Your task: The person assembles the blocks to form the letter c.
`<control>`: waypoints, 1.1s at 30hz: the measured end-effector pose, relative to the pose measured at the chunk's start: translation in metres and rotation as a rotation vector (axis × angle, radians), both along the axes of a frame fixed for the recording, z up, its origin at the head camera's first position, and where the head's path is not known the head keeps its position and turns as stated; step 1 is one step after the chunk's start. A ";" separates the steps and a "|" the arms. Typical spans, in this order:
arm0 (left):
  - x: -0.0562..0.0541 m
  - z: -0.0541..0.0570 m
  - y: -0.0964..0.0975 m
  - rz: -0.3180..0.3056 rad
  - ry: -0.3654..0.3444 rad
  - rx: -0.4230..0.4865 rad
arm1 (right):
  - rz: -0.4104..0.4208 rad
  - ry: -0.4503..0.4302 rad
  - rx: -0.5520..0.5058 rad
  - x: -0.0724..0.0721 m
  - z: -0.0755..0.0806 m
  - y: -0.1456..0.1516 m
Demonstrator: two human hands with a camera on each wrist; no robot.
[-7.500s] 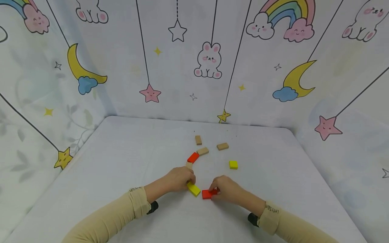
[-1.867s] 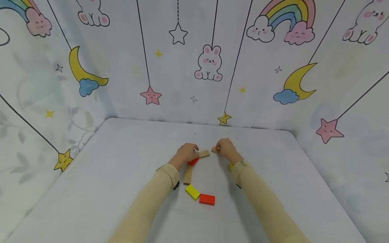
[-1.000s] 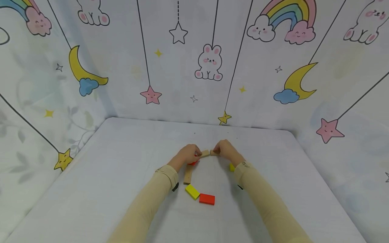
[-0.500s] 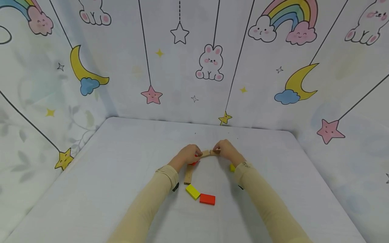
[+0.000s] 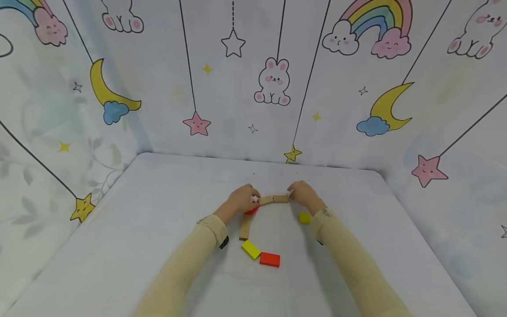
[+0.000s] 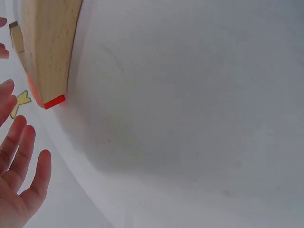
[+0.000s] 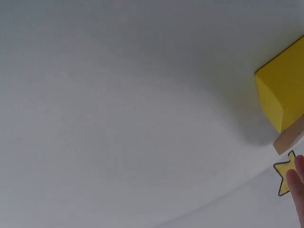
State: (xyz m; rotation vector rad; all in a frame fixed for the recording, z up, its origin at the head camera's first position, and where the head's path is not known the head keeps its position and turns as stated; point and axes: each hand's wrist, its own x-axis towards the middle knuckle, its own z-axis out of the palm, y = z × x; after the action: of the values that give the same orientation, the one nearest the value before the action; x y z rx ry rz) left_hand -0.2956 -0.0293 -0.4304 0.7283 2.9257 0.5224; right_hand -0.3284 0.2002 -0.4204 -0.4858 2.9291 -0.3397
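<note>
In the head view, my left hand is over a red block, its fingers loosely spread in the left wrist view. My right hand sits just right of a plain wooden block and grips nothing. That block lies end to end with another wooden block. From there the curve runs through the red block to a plain wooden piece, a yellow block and a second red block. A separate yellow block lies below my right hand.
The blocks lie on a white-covered table. Its far edge meets a cloth backdrop printed with stars, moons and rabbits. In the right wrist view, the separate yellow block is close to the camera.
The right hand has let go of the wooden block, now end to end with its neighbour, and moved slightly right. The left hand has eased slightly left and up. Earlier, both hands were at the nearer blocks.
</note>
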 end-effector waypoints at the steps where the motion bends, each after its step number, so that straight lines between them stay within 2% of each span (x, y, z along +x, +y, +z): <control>1: 0.002 0.002 -0.001 -0.009 0.011 -0.015 | 0.006 0.002 0.018 0.000 0.000 0.001; 5: 0.017 0.006 -0.003 -0.099 0.071 -0.096 | 0.074 0.032 0.106 0.000 -0.003 0.007; 9: 0.040 0.008 0.000 -0.228 0.101 -0.133 | 0.081 0.025 0.124 -0.001 -0.006 0.012; 14: 0.072 0.009 0.004 -0.371 0.062 -0.114 | 0.043 0.035 0.082 0.002 -0.008 0.021; 18: 0.090 0.007 0.004 -0.447 0.022 -0.126 | 0.030 0.050 0.053 0.008 -0.007 0.032; 23: 0.102 0.003 0.003 -0.480 0.027 -0.171 | 0.011 0.025 -0.024 0.014 -0.003 0.046; 27: 0.106 0.002 0.002 -0.479 0.021 -0.178 | 0.028 0.041 -0.062 0.018 -0.003 0.057; 33: 0.110 0.001 0.002 -0.486 0.011 -0.197 | 0.060 0.045 -0.058 0.024 -0.006 0.070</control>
State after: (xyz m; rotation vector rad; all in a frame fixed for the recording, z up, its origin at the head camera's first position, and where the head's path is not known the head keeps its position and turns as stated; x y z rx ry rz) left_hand -0.1857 -0.0276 -0.4297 1.3500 2.6105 0.1796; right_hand -0.3045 0.2698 -0.4264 -0.5952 2.9474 -0.4124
